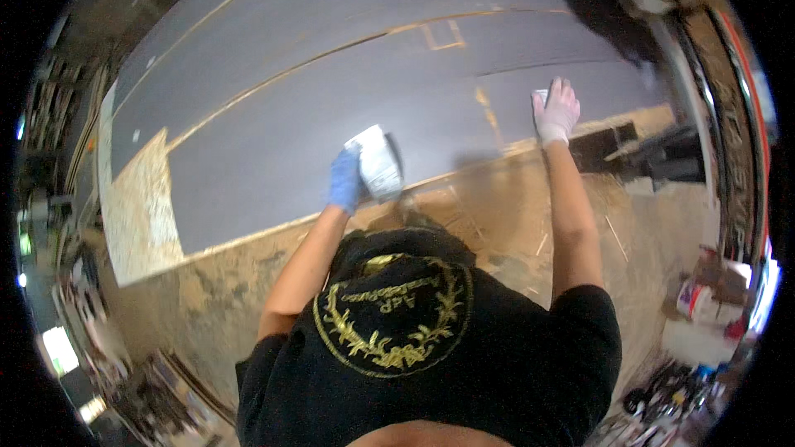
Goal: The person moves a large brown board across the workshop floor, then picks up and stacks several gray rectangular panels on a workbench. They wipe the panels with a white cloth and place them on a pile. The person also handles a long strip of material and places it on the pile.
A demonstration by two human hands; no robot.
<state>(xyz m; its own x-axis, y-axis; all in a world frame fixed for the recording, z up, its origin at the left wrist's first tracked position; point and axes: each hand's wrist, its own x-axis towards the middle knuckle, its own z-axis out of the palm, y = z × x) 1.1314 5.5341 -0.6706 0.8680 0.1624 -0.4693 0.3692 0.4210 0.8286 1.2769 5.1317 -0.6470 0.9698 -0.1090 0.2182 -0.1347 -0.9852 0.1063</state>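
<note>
Left hand [345, 180], blue-gloved, is closed around a flat white rectangular block [379, 164] on the large dark grey laminate panel [273, 141]. Right hand [556, 112], white-gloved, lies spread flat near the panel's edge. Risk: uneven pressure could let the block skid off that edge.

Left hand [344, 180], blue glove, grips white bottle [378, 163]; right hand [555, 112] flat on grey panel [273, 128].

White rectangular pack [379, 164] in left hand [345, 180], over dark panel [331, 99].
</note>
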